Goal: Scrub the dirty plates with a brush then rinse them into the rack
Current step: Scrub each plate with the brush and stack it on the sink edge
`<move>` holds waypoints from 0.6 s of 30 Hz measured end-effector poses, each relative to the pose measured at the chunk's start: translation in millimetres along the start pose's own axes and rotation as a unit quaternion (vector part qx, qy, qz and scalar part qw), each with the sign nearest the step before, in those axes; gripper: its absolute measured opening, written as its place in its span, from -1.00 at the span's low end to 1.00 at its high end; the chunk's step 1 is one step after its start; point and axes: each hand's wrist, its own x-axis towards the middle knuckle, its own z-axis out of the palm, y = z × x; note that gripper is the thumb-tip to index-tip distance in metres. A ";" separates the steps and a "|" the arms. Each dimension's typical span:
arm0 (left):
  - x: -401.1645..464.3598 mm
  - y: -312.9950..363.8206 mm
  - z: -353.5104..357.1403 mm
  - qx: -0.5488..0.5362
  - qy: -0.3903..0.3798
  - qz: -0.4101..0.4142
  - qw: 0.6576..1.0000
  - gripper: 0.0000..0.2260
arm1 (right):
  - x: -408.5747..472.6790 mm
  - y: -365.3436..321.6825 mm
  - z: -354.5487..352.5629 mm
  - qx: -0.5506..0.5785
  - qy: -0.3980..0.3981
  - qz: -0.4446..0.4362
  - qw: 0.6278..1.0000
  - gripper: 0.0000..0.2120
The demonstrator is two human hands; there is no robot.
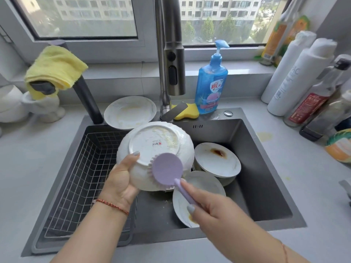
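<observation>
**Underside of the plate under the brush**

While the left hand [121, 179] grips a white ceramic plate [154, 154] by its rim, base turned up over the dark steel sink [266, 168], the right hand [210, 211] pinches the handle of a round lilac scrubbing brush [167, 168] whose head lies against the plate's lower edge. Scrubbing is the step in hand. Suds seem to coat the plate, though that is hard to confirm. Next comes a rinse under the grey tap [171, 54], then placing in the wire rack [83, 173] alongside.
</observation>
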 end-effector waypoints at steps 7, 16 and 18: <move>-2.6 0.5 0.6 -0.011 0.013 0.054 0.998 -0.42 | 24.8 9.0 -49.7 0.004 0.107 0.024 0.994 -0.55; -1.2 7.2 7.7 -0.091 0.019 0.060 0.994 -0.67 | 1.6 -1.7 -18.3 0.027 0.028 -0.027 0.999 -0.51; -1.8 6.6 7.0 -0.098 0.024 0.053 0.993 -0.64 | 1.5 -0.4 -12.8 0.012 0.014 -0.032 0.999 -0.51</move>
